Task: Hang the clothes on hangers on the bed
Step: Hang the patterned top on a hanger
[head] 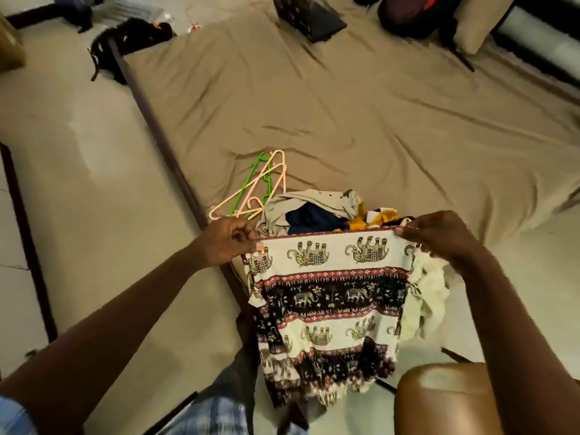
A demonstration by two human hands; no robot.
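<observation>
An elephant-print garment (329, 296) in cream, black and red hangs spread in front of me, below the bed's near corner. My left hand (230, 243) pinches its top left edge and my right hand (439, 235) grips its top right edge. Behind it, a pile of clothes (317, 211) in beige, navy and yellow lies on the bed (345, 114). Peach and green plastic hangers (260, 186) lie on the sheet just left of the pile, beyond my left hand.
A dark laptop (309, 15) and a pillow (480, 23) lie at the bed's far end. A black bag (125, 42) sits on the floor by the far left bed corner. A brown stool (445, 400) stands near my right forearm.
</observation>
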